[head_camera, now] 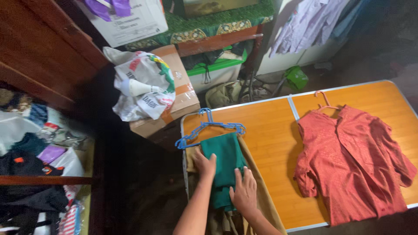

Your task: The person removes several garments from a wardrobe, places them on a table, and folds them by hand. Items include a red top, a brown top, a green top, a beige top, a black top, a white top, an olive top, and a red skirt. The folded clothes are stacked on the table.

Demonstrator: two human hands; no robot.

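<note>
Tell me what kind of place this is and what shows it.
Probably a cluttered home storage or laundry room. Garments hang on the back wall, a taped cardboard box sits on the floor, and an orange folding table holds a red short-sleeved shirt on a pink hanger.

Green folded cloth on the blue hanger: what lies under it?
Under the green cloth lies a tan garment, showing along the cloth's right edge and below it, on the orange table. Both hands press on top, left hand and right hand; the rest underneath is covered.
</note>
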